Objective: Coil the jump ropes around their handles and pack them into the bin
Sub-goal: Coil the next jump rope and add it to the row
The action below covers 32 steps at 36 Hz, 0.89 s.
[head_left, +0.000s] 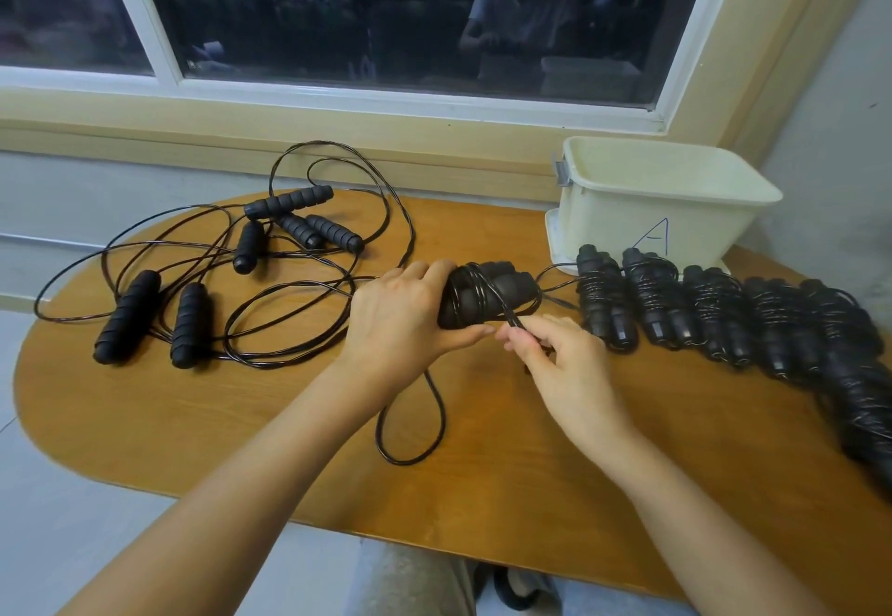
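Note:
My left hand (405,316) grips a pair of black foam handles (492,292) held together above the table, with a few turns of black rope around them. My right hand (555,350) pinches that rope (511,318) just below the handles. A slack loop of the same rope (410,427) lies on the table under my hands. To the left, several loose handles (128,316) lie among tangled ropes (289,277). On the right a row of coiled jump ropes (714,316) lies on the table. A cream bin (661,210) marked "A" stands behind that row.
The oval wooden table (241,422) stands against a wall under a dark window (386,12). The bin sits on its lid at the table's back right corner. The coiled bundles run along the right edge. Grey floor shows to the left and below.

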Each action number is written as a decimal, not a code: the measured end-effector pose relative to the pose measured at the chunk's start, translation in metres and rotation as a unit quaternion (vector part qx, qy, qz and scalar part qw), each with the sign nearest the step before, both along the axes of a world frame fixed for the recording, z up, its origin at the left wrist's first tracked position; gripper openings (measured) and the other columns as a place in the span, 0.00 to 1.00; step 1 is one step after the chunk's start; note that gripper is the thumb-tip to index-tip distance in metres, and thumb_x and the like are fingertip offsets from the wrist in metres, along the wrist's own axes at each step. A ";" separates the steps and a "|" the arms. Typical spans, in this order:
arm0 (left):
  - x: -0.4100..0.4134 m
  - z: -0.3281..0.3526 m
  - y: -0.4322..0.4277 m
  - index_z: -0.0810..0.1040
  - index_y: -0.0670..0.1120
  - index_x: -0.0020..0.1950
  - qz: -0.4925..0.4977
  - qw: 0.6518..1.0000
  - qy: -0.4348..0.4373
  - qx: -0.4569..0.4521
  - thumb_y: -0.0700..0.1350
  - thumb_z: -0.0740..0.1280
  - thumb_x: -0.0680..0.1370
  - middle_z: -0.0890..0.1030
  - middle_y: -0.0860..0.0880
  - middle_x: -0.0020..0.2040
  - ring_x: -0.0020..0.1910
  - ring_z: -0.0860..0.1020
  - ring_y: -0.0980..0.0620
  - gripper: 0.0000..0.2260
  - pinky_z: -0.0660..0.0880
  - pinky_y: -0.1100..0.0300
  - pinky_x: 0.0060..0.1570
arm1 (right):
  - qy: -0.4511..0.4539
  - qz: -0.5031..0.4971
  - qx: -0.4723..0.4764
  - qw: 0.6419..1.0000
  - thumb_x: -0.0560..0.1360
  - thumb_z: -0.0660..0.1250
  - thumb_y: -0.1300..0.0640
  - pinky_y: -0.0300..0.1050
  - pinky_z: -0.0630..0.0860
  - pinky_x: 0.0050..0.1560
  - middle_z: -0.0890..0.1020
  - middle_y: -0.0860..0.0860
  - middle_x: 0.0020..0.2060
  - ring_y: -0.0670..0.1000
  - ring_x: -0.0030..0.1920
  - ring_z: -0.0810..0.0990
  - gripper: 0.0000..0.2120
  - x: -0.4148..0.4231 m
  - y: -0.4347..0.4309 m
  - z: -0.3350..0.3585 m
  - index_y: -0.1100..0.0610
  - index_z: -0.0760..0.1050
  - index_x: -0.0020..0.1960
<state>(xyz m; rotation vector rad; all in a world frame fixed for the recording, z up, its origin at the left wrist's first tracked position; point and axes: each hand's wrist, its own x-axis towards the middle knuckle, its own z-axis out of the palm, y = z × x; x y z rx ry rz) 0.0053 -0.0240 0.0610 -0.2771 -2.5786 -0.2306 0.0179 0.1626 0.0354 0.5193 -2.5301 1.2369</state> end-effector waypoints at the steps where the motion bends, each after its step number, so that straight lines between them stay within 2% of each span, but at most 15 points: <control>1: 0.000 0.000 0.000 0.78 0.47 0.62 -0.002 1.000 -0.005 0.003 0.72 0.60 0.68 0.82 0.49 0.44 0.41 0.81 0.48 0.35 0.70 0.59 0.31 | -0.019 0.003 -0.021 1.000 0.79 0.65 0.58 0.33 0.73 0.47 0.82 0.39 0.40 0.42 0.48 0.80 0.09 -0.001 0.000 0.000 0.49 0.83 0.52; 3: 0.001 0.000 0.000 0.78 0.48 0.62 -0.011 1.000 -0.005 0.011 0.72 0.60 0.68 0.82 0.51 0.44 0.40 0.81 0.49 0.34 0.66 0.62 0.31 | -0.062 0.015 -0.073 0.995 0.78 0.67 0.59 0.27 0.72 0.47 0.84 0.40 0.39 0.37 0.47 0.81 0.09 -0.002 -0.001 0.001 0.46 0.82 0.51; 5: 0.003 0.003 0.000 0.78 0.48 0.62 -0.022 0.999 -0.007 0.034 0.72 0.61 0.68 0.83 0.52 0.45 0.41 0.82 0.51 0.34 0.64 0.63 0.32 | -0.111 0.028 -0.122 0.986 0.77 0.69 0.60 0.26 0.72 0.45 0.85 0.42 0.37 0.36 0.44 0.82 0.09 -0.003 -0.001 0.003 0.47 0.83 0.46; 7: 0.004 0.004 0.001 0.78 0.49 0.64 -0.026 0.997 -0.022 0.067 0.72 0.63 0.68 0.83 0.53 0.47 0.44 0.82 0.53 0.34 0.67 0.63 0.35 | -0.170 0.034 -0.171 0.970 0.77 0.70 0.60 0.27 0.73 0.41 0.86 0.44 0.35 0.39 0.39 0.83 0.08 -0.005 -0.002 0.005 0.48 0.83 0.44; 9: 0.004 0.004 0.002 0.77 0.50 0.65 -0.026 0.993 -0.042 0.104 0.73 0.63 0.68 0.83 0.54 0.48 0.45 0.81 0.54 0.35 0.70 0.62 0.37 | -0.216 0.025 -0.221 0.951 0.75 0.72 0.60 0.29 0.74 0.39 0.86 0.47 0.35 0.42 0.39 0.84 0.05 -0.006 -0.005 0.005 0.52 0.84 0.46; 12: 0.002 0.004 0.001 0.78 0.52 0.63 -0.039 0.986 -0.077 0.140 0.77 0.58 0.66 0.81 0.57 0.45 0.43 0.80 0.56 0.38 0.76 0.59 0.38 | -0.226 0.006 -0.276 0.934 0.74 0.73 0.59 0.29 0.76 0.38 0.87 0.49 0.37 0.43 0.39 0.85 0.04 -0.008 -0.011 0.002 0.57 0.84 0.48; 15: -0.002 0.001 -0.003 0.78 0.53 0.61 -0.053 0.981 -0.101 0.158 0.78 0.54 0.64 0.82 0.57 0.44 0.41 0.80 0.57 0.38 0.79 0.55 0.39 | -0.205 -0.007 -0.282 0.937 0.72 0.75 0.57 0.31 0.76 0.39 0.86 0.49 0.36 0.44 0.39 0.85 0.02 -0.010 -0.014 0.002 0.53 0.83 0.44; 18: -0.005 -0.003 -0.006 0.79 0.54 0.59 -0.060 0.978 -0.110 0.166 0.77 0.55 0.65 0.82 0.55 0.42 0.40 0.79 0.58 0.35 0.79 0.55 0.38 | -0.174 -0.058 -0.255 0.950 0.68 0.79 0.52 0.44 0.79 0.46 0.86 0.47 0.38 0.48 0.42 0.86 0.09 -0.013 -0.017 0.000 0.51 0.81 0.44; 20: -0.005 -0.005 -0.008 0.79 0.55 0.57 -0.064 0.975 -0.123 0.174 0.77 0.56 0.66 0.81 0.56 0.40 0.38 0.78 0.60 0.33 0.79 0.55 0.37 | -0.136 -0.111 -0.213 0.961 0.62 0.81 0.45 0.50 0.79 0.50 0.83 0.46 0.44 0.49 0.49 0.83 0.22 -0.016 -0.017 -0.003 0.51 0.76 0.50; 22: -0.005 -0.006 -0.010 0.80 0.56 0.55 -0.073 0.971 -0.141 0.181 0.77 0.56 0.65 0.81 0.56 0.38 0.37 0.78 0.60 0.32 0.77 0.58 0.35 | -0.102 -0.128 -0.186 0.969 0.58 0.81 0.42 0.48 0.78 0.52 0.77 0.45 0.52 0.48 0.53 0.81 0.33 -0.018 -0.017 -0.004 0.50 0.69 0.56; 25: -0.003 -0.005 -0.013 0.80 0.55 0.53 -0.092 0.962 -0.167 0.193 0.77 0.57 0.66 0.80 0.55 0.36 0.35 0.77 0.59 0.31 0.73 0.60 0.32 | -0.058 -0.115 -0.192 0.973 0.59 0.83 0.50 0.34 0.75 0.51 0.72 0.50 0.63 0.48 0.58 0.78 0.43 -0.021 -0.017 -0.004 0.51 0.64 0.67; 27: -0.003 -0.003 -0.014 0.80 0.54 0.52 -0.111 0.953 -0.192 0.206 0.77 0.62 0.66 0.80 0.54 0.35 0.33 0.76 0.59 0.30 0.71 0.62 0.31 | -0.005 -0.112 -0.162 0.980 0.59 0.83 0.51 0.28 0.67 0.58 0.68 0.51 0.69 0.48 0.68 0.70 0.48 -0.024 -0.015 -0.002 0.53 0.62 0.73; 28: -0.003 -0.002 -0.014 0.81 0.53 0.51 -0.118 0.948 -0.205 0.213 0.76 0.62 0.67 0.79 0.53 0.34 0.31 0.76 0.58 0.29 0.70 0.63 0.30 | 0.023 -0.108 -0.132 0.985 0.59 0.83 0.50 0.30 0.63 0.64 0.66 0.50 0.72 0.47 0.72 0.64 0.51 -0.026 -0.013 0.001 0.52 0.60 0.75; 30: -0.004 0.001 -0.015 0.81 0.53 0.50 -0.132 0.940 -0.227 0.216 0.74 0.61 0.66 0.80 0.51 0.34 0.31 0.76 0.57 0.29 0.70 0.62 0.29 | 0.090 -0.083 -0.033 0.992 0.61 0.82 0.48 0.46 0.58 0.74 0.59 0.45 0.77 0.47 0.77 0.53 0.55 -0.030 -0.008 0.006 0.48 0.54 0.79; 32: -0.005 0.003 -0.016 0.81 0.51 0.49 -0.145 0.940 -0.240 0.195 0.73 0.61 0.66 0.81 0.49 0.35 0.31 0.76 0.56 0.29 0.69 0.61 0.30 | 0.158 -0.029 0.104 0.982 0.64 0.79 0.45 0.59 0.48 0.77 0.53 0.41 0.78 0.49 0.80 0.46 0.56 -0.036 0.000 0.011 0.44 0.47 0.80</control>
